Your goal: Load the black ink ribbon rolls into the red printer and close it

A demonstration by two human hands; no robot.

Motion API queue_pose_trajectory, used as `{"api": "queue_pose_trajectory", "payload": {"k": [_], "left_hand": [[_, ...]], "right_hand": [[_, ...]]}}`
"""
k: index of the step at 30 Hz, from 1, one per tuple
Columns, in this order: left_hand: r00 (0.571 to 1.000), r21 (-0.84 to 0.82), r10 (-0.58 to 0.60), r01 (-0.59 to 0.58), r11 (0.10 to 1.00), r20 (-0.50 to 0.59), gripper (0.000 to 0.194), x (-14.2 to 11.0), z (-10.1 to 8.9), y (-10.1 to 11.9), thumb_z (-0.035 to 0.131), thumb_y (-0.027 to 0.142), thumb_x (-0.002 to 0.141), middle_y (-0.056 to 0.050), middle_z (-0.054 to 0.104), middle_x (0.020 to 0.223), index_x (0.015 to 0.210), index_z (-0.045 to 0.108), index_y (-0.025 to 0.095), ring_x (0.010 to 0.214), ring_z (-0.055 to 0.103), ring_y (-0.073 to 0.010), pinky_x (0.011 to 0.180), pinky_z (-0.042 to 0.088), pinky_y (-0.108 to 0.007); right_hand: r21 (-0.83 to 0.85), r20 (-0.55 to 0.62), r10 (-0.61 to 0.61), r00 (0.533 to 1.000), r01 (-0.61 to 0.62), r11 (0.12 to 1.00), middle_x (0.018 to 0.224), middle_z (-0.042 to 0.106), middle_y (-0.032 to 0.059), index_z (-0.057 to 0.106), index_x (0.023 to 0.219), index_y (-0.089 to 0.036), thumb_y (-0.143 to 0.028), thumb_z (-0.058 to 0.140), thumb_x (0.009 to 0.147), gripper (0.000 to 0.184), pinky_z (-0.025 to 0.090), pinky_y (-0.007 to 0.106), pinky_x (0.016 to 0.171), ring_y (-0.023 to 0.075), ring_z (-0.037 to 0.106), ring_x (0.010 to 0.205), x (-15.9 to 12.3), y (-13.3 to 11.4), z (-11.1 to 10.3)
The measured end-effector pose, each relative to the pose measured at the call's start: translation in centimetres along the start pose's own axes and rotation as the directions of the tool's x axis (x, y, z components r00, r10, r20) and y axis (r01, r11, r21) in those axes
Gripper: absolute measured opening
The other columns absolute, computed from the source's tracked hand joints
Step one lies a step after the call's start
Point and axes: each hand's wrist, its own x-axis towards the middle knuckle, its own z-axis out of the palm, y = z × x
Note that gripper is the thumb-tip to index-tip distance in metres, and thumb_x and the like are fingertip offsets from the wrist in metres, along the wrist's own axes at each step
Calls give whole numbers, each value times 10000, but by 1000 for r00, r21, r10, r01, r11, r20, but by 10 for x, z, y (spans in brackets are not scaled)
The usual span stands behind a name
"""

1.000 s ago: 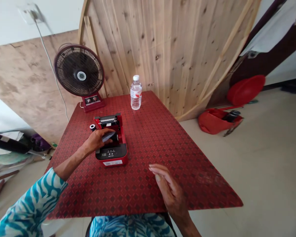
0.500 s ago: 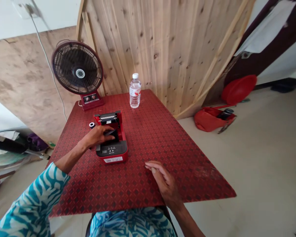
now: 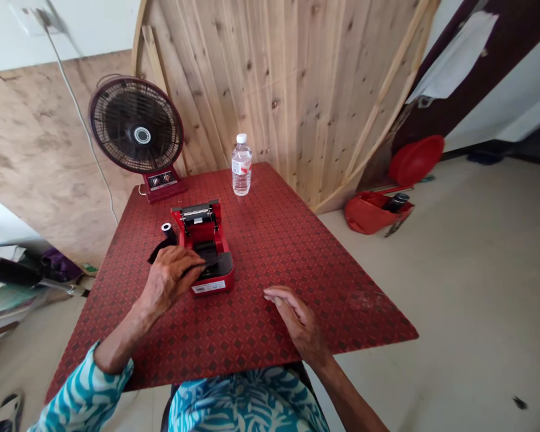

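Observation:
A small red and black label printer (image 3: pixel 224 279) stands on the table with its lid (image 3: pixel 198 213) raised. Inside its bay lies a black roll (image 3: pixel 204 247). My left hand (image 3: pixel 173 276) is at the printer's front left, thumb and fingers pinched on the loose end of a dark strip (image 3: pixel 211 264) that runs from the roll over the front panel. Left of the printer, a second dark roll with a white core (image 3: pixel 166 229) stands by a black piece (image 3: pixel 159 249). My right hand (image 3: pixel 297 315) rests near the table's front edge, fingers and thumb together, holding nothing visible.
A dark red fan (image 3: pixel 137 129) stands at the table's back left. A water bottle (image 3: pixel 242 168) is at the back, before a wooden board (image 3: pixel 288 78). On the floor to the right lie an orange-red bag (image 3: pixel 364 216) and a red round lid-like object (image 3: pixel 416 161).
My left hand has come out of the printer bay toward me, drawing the dark strip over the front panel. My right hand has hardly moved on the table. The camera view has turned slightly right.

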Motion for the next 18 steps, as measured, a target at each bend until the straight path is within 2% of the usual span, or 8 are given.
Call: {"api": "queue_pose_trajectory", "payload": {"k": [6, 12, 15, 18], "left_hand": [[996, 137, 89, -86, 987, -13, 119, -16, -4, 28, 590, 181, 914, -29, 729, 910, 934, 705, 204, 854, 645, -182, 918, 421, -384], [992, 200, 117, -105, 974, -49, 130, -25, 1, 31, 608, 153, 901, -45, 718, 940, 995, 691, 190, 950, 637, -205, 1002, 389, -422], [991, 206, 108, -89, 974, -81, 177, -32, 6, 30, 618, 133, 889, -50, 710, 961, 1041, 682, 198, 980, 627, -207, 1029, 380, -433], [988, 225, 90, -59, 973, -129, 223, -40, 11, 32, 635, 124, 869, -71, 699, 1007, 1073, 679, 202, 1029, 615, -228, 1052, 370, -458]], "right_hand": [[-9, -3, 1, 1000, -1, 1000, 1031, 690, 53, 689, 1018, -260, -390, 493, 949, 246, 554, 347, 881, 198, 687, 939, 0, -1, 0], [-10, 11, 14, 1000, -14, 1000, 1046, 699, 58, 669, 1052, -258, -373, 496, 946, 233, 544, 377, 918, 207, 683, 980, 7, -13, 11], [-18, 43, -96, 994, 97, 995, 1140, 654, 63, 624, 1141, -275, -337, 487, 948, 245, 534, 380, 938, 200, 657, 1037, 28, -29, 27], [-83, 76, -235, 969, 241, 967, 1196, 594, 74, 594, 1186, -278, -301, 489, 933, 275, 518, 394, 961, 204, 607, 1100, 55, -44, 42]]}}
